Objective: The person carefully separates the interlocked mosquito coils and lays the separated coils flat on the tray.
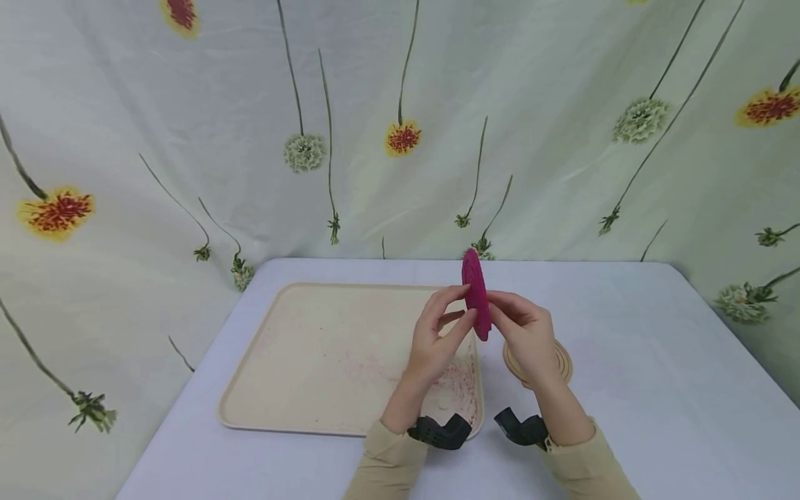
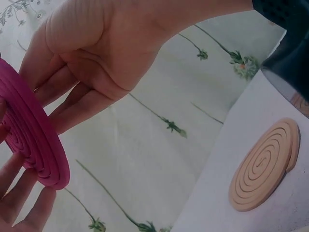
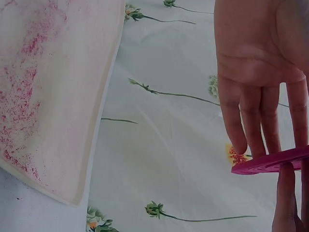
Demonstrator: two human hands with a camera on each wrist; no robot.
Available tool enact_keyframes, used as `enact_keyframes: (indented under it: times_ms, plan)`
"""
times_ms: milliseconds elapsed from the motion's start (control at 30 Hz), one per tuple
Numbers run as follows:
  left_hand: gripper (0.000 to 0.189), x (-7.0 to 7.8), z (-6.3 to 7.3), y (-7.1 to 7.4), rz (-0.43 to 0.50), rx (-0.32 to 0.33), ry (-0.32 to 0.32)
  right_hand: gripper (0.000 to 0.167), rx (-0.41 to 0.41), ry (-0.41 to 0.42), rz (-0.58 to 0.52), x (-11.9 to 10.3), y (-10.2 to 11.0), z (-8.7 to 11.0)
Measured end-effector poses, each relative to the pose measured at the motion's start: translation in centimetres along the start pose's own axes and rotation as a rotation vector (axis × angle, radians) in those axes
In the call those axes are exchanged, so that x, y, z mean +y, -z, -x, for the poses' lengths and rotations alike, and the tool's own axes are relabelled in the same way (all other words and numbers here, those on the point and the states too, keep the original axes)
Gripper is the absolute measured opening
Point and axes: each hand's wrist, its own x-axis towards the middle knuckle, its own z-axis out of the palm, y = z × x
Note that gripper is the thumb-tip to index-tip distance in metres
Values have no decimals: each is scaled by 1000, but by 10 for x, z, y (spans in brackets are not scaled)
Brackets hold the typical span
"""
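A magenta coiled clay disc (image 1: 476, 295) stands nearly edge-on in the air over the right side of the tray. My left hand (image 1: 432, 342) pinches it from the left with thumb and fingers. On the other side my right hand (image 1: 530, 337) grips it too, thumb and fingertips against the rim. The spiral coils of the magenta disc (image 2: 34, 137) show in the left wrist view. Below and partly behind the right hand, a tan coiled clay disc (image 1: 565, 362) lies flat on the table; its full spiral appears in the left wrist view.
A cream tray (image 1: 325, 354) with pink smears near its right end covers the table's left and middle. The white-covered table (image 1: 656, 389) extends to the right of the tan disc. Behind hangs a flower-printed cloth (image 1: 375, 180). Dark cameras sit on both wrists.
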Motion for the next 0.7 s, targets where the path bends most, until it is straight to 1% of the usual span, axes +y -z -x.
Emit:
enact_keyframes:
  times_ms: [67,133,267,367,500,567,700]
  plan:
    - [35,0,0,-3,-7,14,-23,22,28,-11,22,1,0,-1]
    - [34,0,1,-5,-16,15,-32,24,44,-28,21,2,1,-1]
    - [31,1,2,-7,-33,15,-16,26,50,-49,21,4,2,-1]
    - [26,1,2,-7,-51,40,1,27,21,-52,3,4,3,-1]
    - [21,0,2,-6,-57,102,9,28,-47,-52,-32,4,4,0]
    - [19,-1,2,-5,-45,127,12,29,-76,-52,-29,5,3,0]
    - [17,-3,1,-1,-6,138,28,30,-125,-48,-26,4,3,0]
